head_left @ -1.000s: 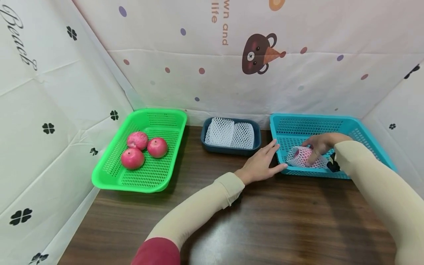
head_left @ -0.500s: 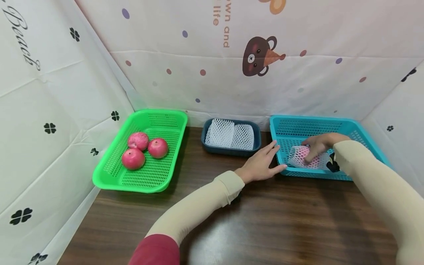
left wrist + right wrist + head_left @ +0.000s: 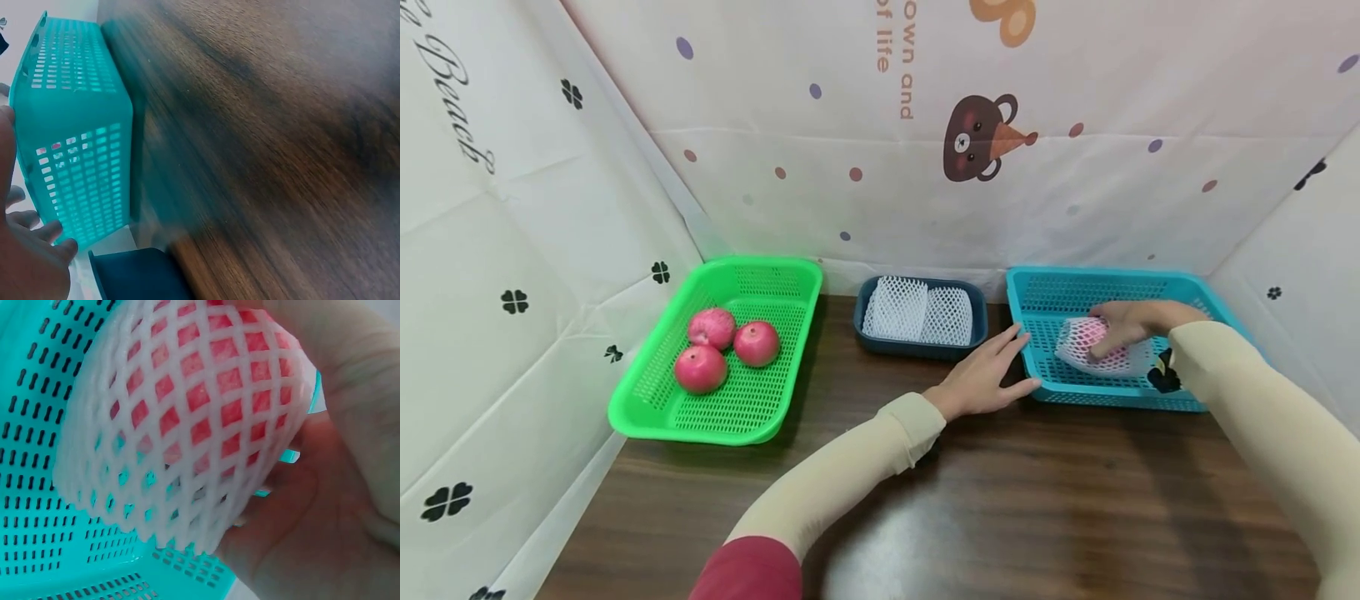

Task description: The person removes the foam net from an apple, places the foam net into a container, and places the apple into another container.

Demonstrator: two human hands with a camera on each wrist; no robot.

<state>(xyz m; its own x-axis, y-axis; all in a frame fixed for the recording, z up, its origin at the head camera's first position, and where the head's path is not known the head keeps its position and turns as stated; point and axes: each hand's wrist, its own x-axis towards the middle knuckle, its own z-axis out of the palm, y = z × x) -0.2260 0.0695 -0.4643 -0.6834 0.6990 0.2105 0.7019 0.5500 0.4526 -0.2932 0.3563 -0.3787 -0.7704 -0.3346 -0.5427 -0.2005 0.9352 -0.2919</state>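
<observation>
A pink-red apple in a white foam net sleeve is held by my right hand inside the blue basket. In the right wrist view, the sleeve's loose mesh end hangs past the fruit, with the basket's slotted wall behind it. My thumb and fingers lie on opposite sides of the wrapped apple. My left hand, fingers spread, rests at the basket's near left corner, the fingertips touching its rim. The left wrist view shows the basket's outer wall and part of that hand.
A green basket on the left holds 3 bare apples. Between the baskets, a dark blue tray contains white foam net sleeves. All stand on a brown wooden table against a printed cloth backdrop.
The right hand and wrapped apple have shifted slightly toward the back of the blue basket. The left hand keeps its place at the basket's corner. The head view has tilted up a little.
</observation>
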